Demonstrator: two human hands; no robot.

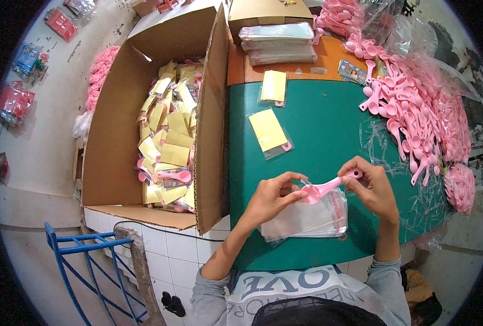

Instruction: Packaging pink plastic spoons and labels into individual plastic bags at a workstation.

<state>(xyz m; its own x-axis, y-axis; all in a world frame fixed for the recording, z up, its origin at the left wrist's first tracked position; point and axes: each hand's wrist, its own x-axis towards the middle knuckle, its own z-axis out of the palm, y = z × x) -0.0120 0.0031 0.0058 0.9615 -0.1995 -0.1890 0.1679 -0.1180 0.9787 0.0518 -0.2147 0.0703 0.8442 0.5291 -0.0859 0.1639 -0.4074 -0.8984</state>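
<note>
A pink plastic spoon (327, 187) is held level between my two hands, above the green tabletop. My left hand (274, 200) pinches it at the bowl end, where a bit of clear plastic shows by the fingertips. The end of the handle, with a small hole in it, is pinched by my right hand (373, 189). Right below the spoon lies a stack of clear plastic bags (298, 220), partly covered by my left hand. Farther off on the table are two bagged yellow cards (268, 130), each with a pink piece peeking out.
On the right spreads a big heap of pink spoons (415, 114), with clear plastic scraps (380, 141) beside it. A tall cardboard box (211, 119) full of packed yellow cards stands left of the table. More clear bags (277, 43) are stacked at the back. A blue metal frame (84, 239) is lower left.
</note>
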